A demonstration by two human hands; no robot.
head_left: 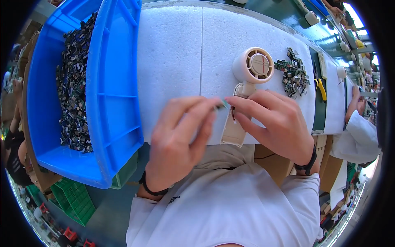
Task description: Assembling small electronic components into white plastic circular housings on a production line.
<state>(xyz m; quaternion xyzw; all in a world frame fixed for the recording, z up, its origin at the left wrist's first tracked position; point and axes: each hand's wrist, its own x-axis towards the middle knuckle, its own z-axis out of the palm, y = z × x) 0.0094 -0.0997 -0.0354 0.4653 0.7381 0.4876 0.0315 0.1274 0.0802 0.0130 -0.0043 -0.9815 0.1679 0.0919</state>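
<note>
A cream handheld fan (253,65) lies on the white foam sheet, its round grille toward the far side. Its handle (233,131) points at me with the casing open, and a short dark wire shows inside. My left hand (179,127), slightly blurred, pinches a small green circuit board (222,104) just left of the handle's upper end. My right hand (275,119) is over the handle, thumb and forefinger closed beside the board and the wire; what lies between those fingertips is hidden.
A blue plastic bin (117,86) full of small circuit boards (76,90) stands at the left. A loose pile of boards (293,74) lies right of the fan. Yellow-handled pliers (321,88) lie farther right, near another person's white sleeve (357,133). A green crate (74,201) sits below.
</note>
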